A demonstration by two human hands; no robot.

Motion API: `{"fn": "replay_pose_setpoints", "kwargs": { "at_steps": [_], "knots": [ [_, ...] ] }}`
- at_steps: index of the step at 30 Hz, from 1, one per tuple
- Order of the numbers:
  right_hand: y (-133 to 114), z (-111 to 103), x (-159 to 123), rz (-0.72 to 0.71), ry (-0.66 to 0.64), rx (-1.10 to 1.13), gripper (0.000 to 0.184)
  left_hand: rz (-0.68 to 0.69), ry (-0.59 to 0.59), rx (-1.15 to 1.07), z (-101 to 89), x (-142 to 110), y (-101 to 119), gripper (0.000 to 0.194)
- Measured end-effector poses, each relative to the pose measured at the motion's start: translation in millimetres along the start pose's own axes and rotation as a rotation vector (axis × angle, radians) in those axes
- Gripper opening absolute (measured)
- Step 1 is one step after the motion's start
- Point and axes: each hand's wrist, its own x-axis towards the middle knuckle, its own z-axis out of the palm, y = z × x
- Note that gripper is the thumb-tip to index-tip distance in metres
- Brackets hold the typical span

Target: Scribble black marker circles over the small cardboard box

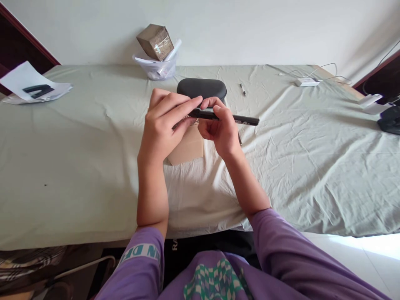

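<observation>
Wrinkly pale green cloth [93,175] over the table, plain white wall [234,33] behind it. Black pen [246,120] is held up above the cloth, lying crosswise between both hands. Left hand [165,118] has the pen's left end pinched between thumb and fingers, those fingers pretty straight and close together. Right hand [222,130] pinches it around the middle, fingers curled, and the other end pokes out to the right. Some card [189,148] sits below, partly hidden, with a dark case [201,86] just beyond. Way back there's a tub [158,72] with a box [155,41] tilted on top
</observation>
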Motion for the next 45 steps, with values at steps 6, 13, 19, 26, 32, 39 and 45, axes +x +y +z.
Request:
{"fn": "replay_pose_setpoints", "kwargs": {
  "at_steps": [6,13,19,26,32,39,45],
  "knots": [
    [0.6,-0.4,1.0,-0.064,0.013,0.056,0.038,0.143,0.120,0.018,0.5,-2.5,1.5,0.023],
    [-9.2,-1.1,-6.0,-0.178,0.081,-0.041,0.026,0.063,-0.034,0.034,4.9,-0.9,8.8,0.035],
    [-5.7,4.6,-4.7,-0.107,0.028,0.106,0.032,0.081,0.015,-0.004,11.3,1.0,10.0,0.035],
    [-9.2,4.8,-6.2,0.035,0.023,-0.017,0.044,0.114,0.122,-0.111,13.6,1.1,0.9,0.027],
    [-9.0,7.7,-7.8,-0.030,-0.018,0.049,0.041,0.033,0.120,-0.116,11.1,2.8,3.5,0.027],
    [22.1,-50.8,24.8,-0.201,0.224,-0.256,0.039,-0.343,-0.060,0.067,-32.4,-14.3,-49.1,0.115],
    [97.4,-112.8,32.5,0.080,0.058,-1.115,0.039,-0.522,-0.428,0.060,-39.2,-32.6,-87.7,0.147]
  ]
}}
